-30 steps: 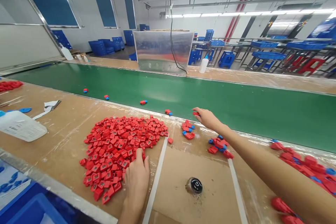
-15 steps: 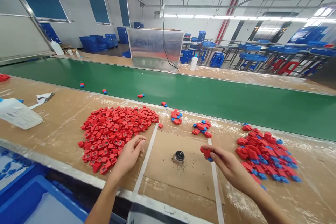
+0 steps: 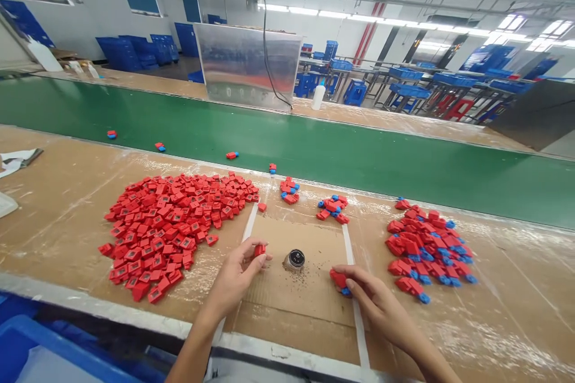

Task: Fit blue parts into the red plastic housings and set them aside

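Note:
Between the fingertips of my left hand (image 3: pixel 240 272) is a small red plastic block (image 3: pixel 260 249), held left of a round black-topped fixture (image 3: pixel 296 259). My right hand (image 3: pixel 375 296) pinches a red-and-blue plastic piece (image 3: pixel 339 280) to the right of that fixture. Dark specks lie on the cardboard around the fixture. A large heap of red blocks (image 3: pixel 166 221) spreads on the left. On the right is a pile of red-and-blue pieces (image 3: pixel 429 245), and two small clusters of such pieces (image 3: pixel 333 209) lie behind the fixture.
Beyond the bench runs a green conveyor belt (image 3: pixel 359 158) with several red-and-blue pieces near its close edge. A metal panel (image 3: pixel 247 69) and a white bottle (image 3: pixel 318 96) stand behind it. At the lower left is a blue bin (image 3: pixel 54 344).
My left hand has moved right from the red heap, and a red block now shows in its fingers. My right hand still holds its piece, slightly nearer the fixture. The view has shifted.

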A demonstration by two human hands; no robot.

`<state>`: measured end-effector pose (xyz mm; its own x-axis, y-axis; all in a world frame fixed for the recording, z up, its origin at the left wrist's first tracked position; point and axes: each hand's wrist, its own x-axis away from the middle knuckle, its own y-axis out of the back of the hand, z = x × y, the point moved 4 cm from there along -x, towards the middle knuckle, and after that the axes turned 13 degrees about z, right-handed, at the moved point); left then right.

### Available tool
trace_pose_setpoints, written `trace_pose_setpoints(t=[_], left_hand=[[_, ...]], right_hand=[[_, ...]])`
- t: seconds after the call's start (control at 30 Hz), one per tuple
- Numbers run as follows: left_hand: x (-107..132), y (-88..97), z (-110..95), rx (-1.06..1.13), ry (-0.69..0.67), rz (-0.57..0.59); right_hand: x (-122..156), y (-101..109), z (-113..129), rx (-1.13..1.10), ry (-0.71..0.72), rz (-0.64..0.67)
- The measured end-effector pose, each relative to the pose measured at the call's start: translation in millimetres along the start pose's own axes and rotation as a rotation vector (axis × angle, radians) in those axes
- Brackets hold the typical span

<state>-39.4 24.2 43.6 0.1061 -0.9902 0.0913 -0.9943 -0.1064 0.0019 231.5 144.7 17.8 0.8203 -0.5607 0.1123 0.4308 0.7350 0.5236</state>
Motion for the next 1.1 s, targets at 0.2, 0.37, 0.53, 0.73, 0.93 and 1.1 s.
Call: trace_pose_setpoints(t=[0.2, 0.37, 0.53, 0.73, 0.93, 1.1], left_hand=[[1, 2.5, 6, -0.097, 0.022, -0.044], [6, 0.7, 11, -0.158, -0.001, -0.075], [9, -7.4, 13, -0.102, 0.034, -0.012], [12, -14.6, 15, 0.036, 0.008, 0.061], [15, -12.5, 18, 0.023, 0.012, -0.063], [15, -15.4, 22, 0.130, 0.036, -0.075]], right_hand=[[-8, 6, 6, 0.023, -0.004, 0.014], [-18, 8, 16, 0.037, 0.030, 0.065], [-33, 11, 35, 0.040, 0.068, 0.111], [-49, 17, 63, 0.075, 0.097, 0.164], [-54, 17, 80, 0.248, 0.181, 0.135], [-56, 8, 84, 0.441, 0.243, 0.148]])
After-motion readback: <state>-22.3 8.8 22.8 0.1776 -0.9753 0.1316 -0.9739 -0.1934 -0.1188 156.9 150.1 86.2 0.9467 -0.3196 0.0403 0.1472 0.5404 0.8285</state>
